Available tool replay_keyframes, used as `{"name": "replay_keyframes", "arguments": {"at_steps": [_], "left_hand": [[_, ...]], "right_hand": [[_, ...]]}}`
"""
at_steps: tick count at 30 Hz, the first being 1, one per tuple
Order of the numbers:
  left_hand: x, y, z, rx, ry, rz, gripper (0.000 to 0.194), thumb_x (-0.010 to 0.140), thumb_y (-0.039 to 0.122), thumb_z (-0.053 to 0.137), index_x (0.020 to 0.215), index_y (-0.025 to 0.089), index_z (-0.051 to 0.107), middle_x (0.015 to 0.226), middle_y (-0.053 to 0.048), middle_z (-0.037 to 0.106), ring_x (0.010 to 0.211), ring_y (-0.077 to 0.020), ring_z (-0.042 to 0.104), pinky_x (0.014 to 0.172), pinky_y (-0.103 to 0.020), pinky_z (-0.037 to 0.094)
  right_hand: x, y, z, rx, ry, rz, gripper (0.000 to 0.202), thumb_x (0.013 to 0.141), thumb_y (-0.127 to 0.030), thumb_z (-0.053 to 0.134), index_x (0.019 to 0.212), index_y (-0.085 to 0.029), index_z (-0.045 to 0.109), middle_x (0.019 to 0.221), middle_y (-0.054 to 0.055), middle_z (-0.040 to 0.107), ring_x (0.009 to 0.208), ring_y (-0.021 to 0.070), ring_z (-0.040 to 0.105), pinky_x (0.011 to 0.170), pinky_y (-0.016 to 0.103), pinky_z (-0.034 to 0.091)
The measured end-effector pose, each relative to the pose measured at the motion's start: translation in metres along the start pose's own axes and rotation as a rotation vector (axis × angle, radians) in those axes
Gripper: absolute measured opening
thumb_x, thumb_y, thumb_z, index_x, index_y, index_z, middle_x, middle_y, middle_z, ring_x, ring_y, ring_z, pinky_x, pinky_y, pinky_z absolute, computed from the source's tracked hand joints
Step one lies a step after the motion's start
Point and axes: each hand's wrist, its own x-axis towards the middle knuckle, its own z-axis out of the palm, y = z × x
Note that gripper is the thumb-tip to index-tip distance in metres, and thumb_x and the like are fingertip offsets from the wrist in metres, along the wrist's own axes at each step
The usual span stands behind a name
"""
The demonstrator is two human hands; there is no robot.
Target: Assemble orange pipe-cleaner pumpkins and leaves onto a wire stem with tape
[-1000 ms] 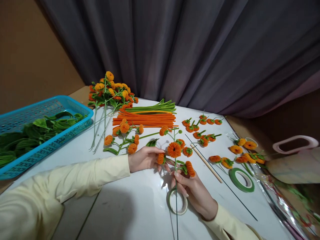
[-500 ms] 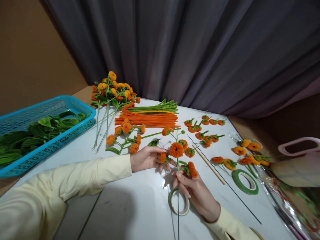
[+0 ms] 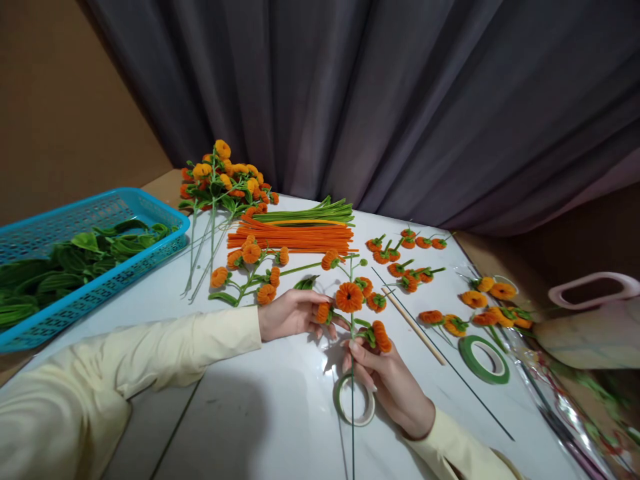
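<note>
Upright before me stands a spray of orange pipe-cleaner flowers (image 3: pixel 349 297) on a thin dark green wire stem (image 3: pixel 353 427). My right hand (image 3: pixel 395 383) is closed, thumb and fingers pinching that stem just below the lowest bloom. On the spray's left, my left hand (image 3: pixel 295 315) has its thumb and fingertips around a small orange flower (image 3: pixel 323 313); part of its fingers is hidden behind the blooms. Below my right hand's fingers is a narrow roll of tape (image 3: pixel 369 415), passing behind the stem; I cannot tell whether it hangs or rests on the table.
A blue basket (image 3: pixel 173 241) of green leaves stands left. Finished sprays (image 3: pixel 220 177) and orange and green pipe cleaners (image 3: pixel 295 237) lie at the back. Loose flower heads (image 3: pixel 410 281), a wooden stick (image 3: pixel 415 328), a green tape roll (image 3: pixel 467 353) and a pink-handled container (image 3: pixel 595 340) are right.
The whole view has shifted slightly, so everything sits a little further left and up. Both hands keep the same hold on the spray.
</note>
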Motion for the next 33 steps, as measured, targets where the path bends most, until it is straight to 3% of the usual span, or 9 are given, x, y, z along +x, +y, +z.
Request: {"name": "replay_keyframes", "arguments": {"at_steps": [5, 10, 26, 33], "left_hand": [[0.0019, -0.001, -0.0026, -0.002, -0.017, 0.002, 0.024, 0.078, 0.029, 0.051, 0.072, 0.009, 0.06, 0.083, -0.014, 0.067, 0.07, -0.0196, 0.061, 0.061, -0.027, 0.037], [0.0026, -0.0009, -0.0034, 0.01, -0.028, 0.01, 0.024, 0.079, 0.029, 0.049, 0.072, 0.009, 0.059, 0.085, -0.015, 0.067, 0.071, -0.0202, 0.061, 0.061, -0.028, 0.037], [0.0008, -0.0005, -0.002, 0.022, -0.013, 0.005, 0.024, 0.078, 0.029, 0.051, 0.083, 0.007, 0.061, 0.086, -0.015, 0.067, 0.071, -0.0205, 0.061, 0.061, -0.028, 0.037], [0.0017, 0.0002, -0.0012, 0.011, -0.021, 0.008, 0.02, 0.077, 0.028, 0.052, 0.071, 0.01, 0.057, 0.084, -0.015, 0.067, 0.07, -0.0196, 0.061, 0.06, -0.027, 0.036]], "right_hand": [[-0.0006, 0.0004, -0.0004, -0.015, -0.005, -0.004, 0.03, 0.07, -0.04, 0.071, 0.057, -0.016, 0.058, 0.033, -0.006, 0.042, 0.04, 0.0078, 0.035, 0.056, 0.024, 0.034], [-0.0002, 0.0011, -0.0012, -0.014, -0.002, -0.008, 0.031, 0.069, -0.041, 0.072, 0.056, -0.017, 0.058, 0.033, -0.005, 0.042, 0.045, 0.0107, 0.041, 0.058, 0.025, 0.035], [-0.0009, -0.0005, 0.0002, -0.04, 0.007, -0.005, 0.032, 0.069, -0.043, 0.07, 0.057, -0.016, 0.06, 0.033, -0.006, 0.039, 0.039, 0.0075, 0.03, 0.053, 0.024, 0.032], [-0.0006, 0.0001, -0.0002, -0.043, -0.001, -0.012, 0.031, 0.07, -0.042, 0.07, 0.057, -0.016, 0.059, 0.033, -0.006, 0.04, 0.039, 0.0077, 0.032, 0.054, 0.024, 0.033]]}}
